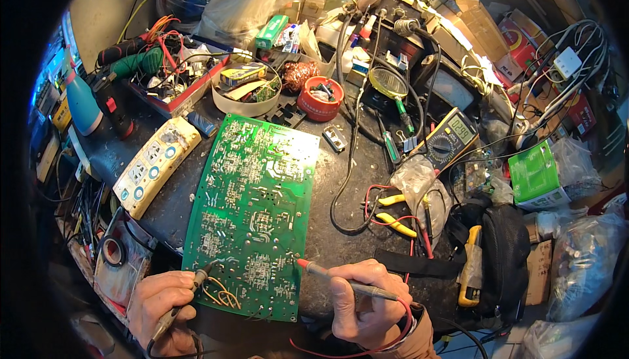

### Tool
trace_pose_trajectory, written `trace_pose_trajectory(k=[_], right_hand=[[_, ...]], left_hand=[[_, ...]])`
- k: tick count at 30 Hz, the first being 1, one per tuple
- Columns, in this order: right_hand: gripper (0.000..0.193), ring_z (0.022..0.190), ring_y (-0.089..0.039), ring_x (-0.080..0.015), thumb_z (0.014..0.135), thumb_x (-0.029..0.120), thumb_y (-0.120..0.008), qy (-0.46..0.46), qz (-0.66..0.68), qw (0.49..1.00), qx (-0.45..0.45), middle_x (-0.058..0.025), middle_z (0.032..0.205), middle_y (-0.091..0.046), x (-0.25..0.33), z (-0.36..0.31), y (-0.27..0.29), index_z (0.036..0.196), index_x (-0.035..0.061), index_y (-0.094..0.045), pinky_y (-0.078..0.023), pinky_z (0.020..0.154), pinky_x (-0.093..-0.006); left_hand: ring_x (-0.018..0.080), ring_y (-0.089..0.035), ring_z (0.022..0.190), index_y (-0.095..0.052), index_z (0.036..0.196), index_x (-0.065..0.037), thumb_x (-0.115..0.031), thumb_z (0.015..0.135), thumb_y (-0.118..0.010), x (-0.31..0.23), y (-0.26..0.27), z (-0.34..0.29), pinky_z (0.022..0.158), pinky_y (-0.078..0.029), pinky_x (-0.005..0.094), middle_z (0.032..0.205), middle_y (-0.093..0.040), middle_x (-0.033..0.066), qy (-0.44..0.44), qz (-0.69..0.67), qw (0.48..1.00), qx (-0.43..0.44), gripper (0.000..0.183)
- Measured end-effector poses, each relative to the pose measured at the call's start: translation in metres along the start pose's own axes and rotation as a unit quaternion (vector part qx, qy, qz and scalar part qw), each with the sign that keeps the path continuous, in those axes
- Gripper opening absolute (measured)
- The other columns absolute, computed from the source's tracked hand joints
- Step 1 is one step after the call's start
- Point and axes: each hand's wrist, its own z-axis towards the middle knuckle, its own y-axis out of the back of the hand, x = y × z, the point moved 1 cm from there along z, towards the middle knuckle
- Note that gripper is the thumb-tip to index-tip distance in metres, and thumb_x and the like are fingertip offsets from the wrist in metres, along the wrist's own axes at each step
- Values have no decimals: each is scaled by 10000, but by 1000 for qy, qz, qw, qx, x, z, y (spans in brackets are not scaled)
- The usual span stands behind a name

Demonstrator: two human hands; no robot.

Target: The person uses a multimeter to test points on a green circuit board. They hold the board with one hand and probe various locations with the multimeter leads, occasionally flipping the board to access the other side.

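A large green circuit board (pixel 226 215) lies on the dark bench, its face crowded with solder joints. My left hand (pixel 160 306) is closed around a black test probe (pixel 171 316), whose tip reaches the board's lower left. In my right hand (pixel 367 300) is a red test probe (pixel 316 269), gripped between thumb and fingers, with its red tip at the board's right edge. Whether either tip touches metal I cannot tell. A loop of yellow wire (pixel 226 297) sits at the board's lower edge. The multimeter (pixel 451 137) with a lit display stands at the right.
A cream power strip (pixel 157 165) lies left of the board. Behind it stand a round tin (pixel 246 104) and a red bowl (pixel 320 100) of small parts. Yellow-handled pliers (pixel 396 223), a magnifier (pixel 388 83), a green box (pixel 537 174) and loose cables crowd the right side.
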Motion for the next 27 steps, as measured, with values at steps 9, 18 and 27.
trace_pose_trajectory(k=[9, 18, 27], right_hand=[[86, 614, -640, -171, 990, 61, -718, 19, -25, 999, -18, -95, 777, -693, -2, 1, -1, 998, -18, -685, -485, 578, -304], [134, 594, -576, -116, 1028, 85, -686, -5, 24, 997, -72, -65, 735, -649, 0, -5, -13, 981, -33, -644, -441, 576, -269], [136, 601, -578, -122, 1012, 86, -700, 4, 38, 996, -74, -85, 784, -653, -2, -9, -12, 974, -35, -649, -432, 574, -282]], left_hand=[[309, -737, 844, -680, 951, 47, -336, 1017, -739, -3, -3, 1, 770, -628, 397, 908, -727, 213, 24, -14, 1000, -7, 393], [337, -792, 907, -706, 1039, 32, -221, 965, -795, -5, 4, 8, 814, -655, 422, 972, -755, 195, 8, -12, 1000, 25, 278], [334, -790, 911, -705, 1028, 34, -214, 968, -793, -3, 5, 5, 817, -660, 420, 973, -754, 196, 12, -8, 1000, 24, 271]])
